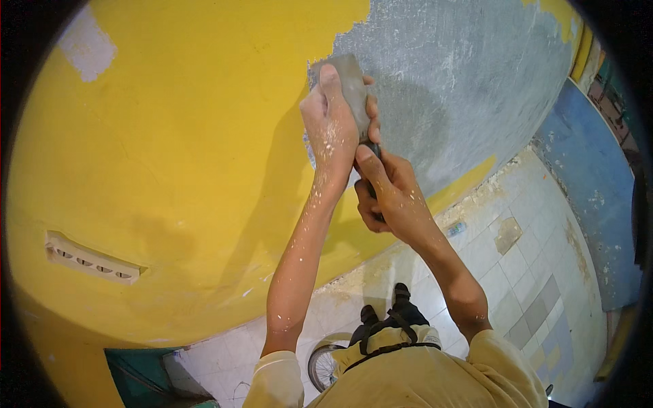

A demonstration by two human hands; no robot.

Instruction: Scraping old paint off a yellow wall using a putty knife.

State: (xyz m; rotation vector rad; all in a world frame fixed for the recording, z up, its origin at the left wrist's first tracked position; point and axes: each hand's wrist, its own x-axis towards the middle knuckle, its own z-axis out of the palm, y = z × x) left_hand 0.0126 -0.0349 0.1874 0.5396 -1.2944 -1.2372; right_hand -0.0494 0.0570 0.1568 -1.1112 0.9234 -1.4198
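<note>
A broad metal scraper (353, 79) is held up against the wall, its blade at the border between yellow paint (204, 127) and a stripped grey area (433, 92). Around the blade wraps my left hand (331, 117), thumb flat on the metal and fingertips showing past its right edge. Below it, my right hand (390, 186) grips the scraper's dark handle with the thumb on top. Pale paint flecks speckle both hands and forearms. The blade's front edge lies close to the ragged paint line; whether it touches the wall is hard to tell.
A vented block (92, 260) projects from the wall at lower left. Below are a tiled floor (530, 255), a small plastic bottle (455, 229) near the wall's foot and a bicycle wheel (324, 367) beside my legs. A blue panel (586, 194) stands at right.
</note>
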